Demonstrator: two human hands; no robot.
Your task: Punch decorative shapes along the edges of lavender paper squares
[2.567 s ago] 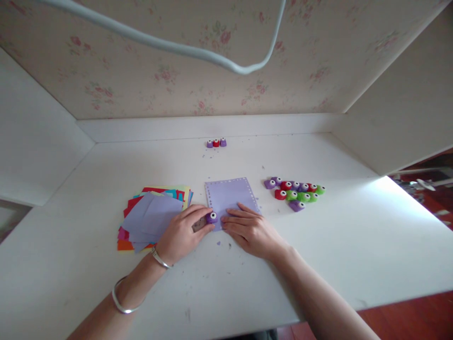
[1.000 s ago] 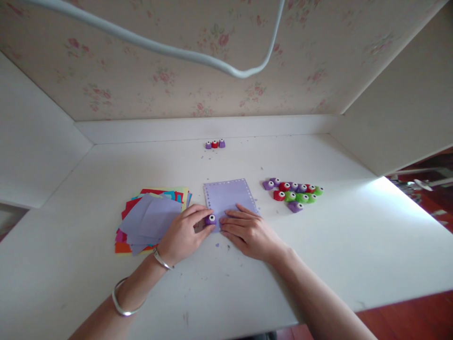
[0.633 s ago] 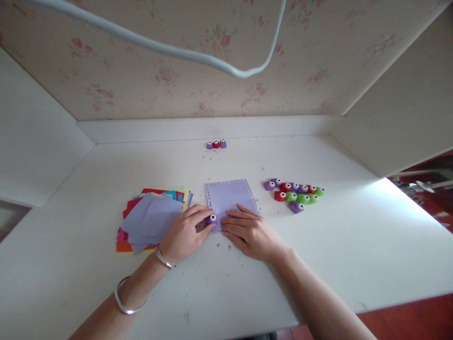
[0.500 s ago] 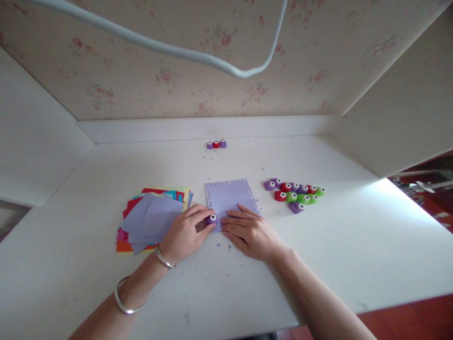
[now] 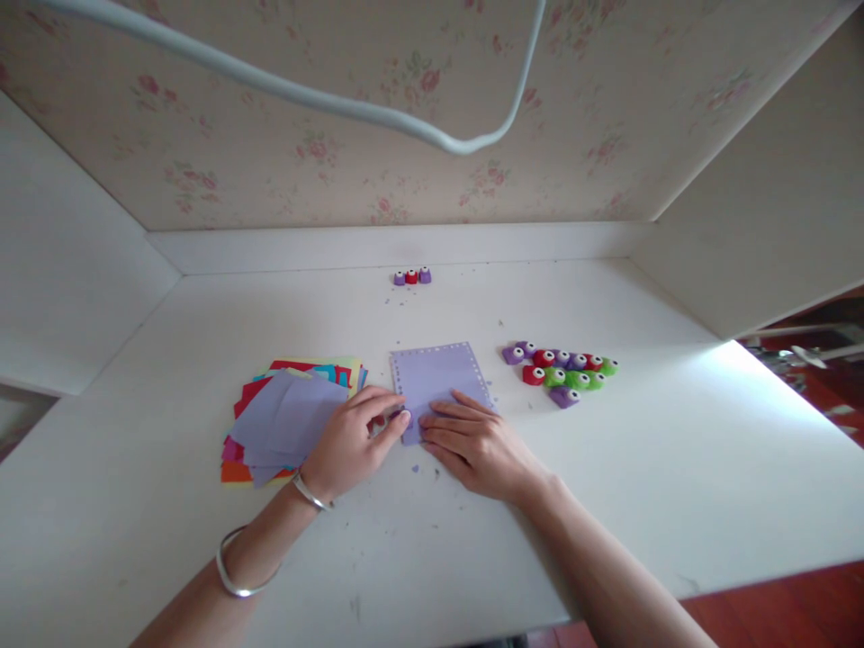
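A lilac paper sheet (image 5: 438, 371) with small holes along its edges lies on the white table (image 5: 675, 450). My left hand (image 5: 347, 441) is closed over a small purple punch (image 5: 398, 417) at the sheet's near left corner, thumb pressing on top so the punch is almost hidden. My right hand (image 5: 472, 441) lies flat, fingers stretched, on the sheet's near edge.
A stack of coloured paper squares (image 5: 290, 414) sits left of my left hand. A cluster of several purple, red and green punches (image 5: 560, 369) lies right of the sheet. Three more punches (image 5: 411, 276) stand at the back, by the wall. Paper specks dot the table.
My left thumb has come down over the purple punch, covering its white top that showed before. The right hand and the sheet have stayed put.
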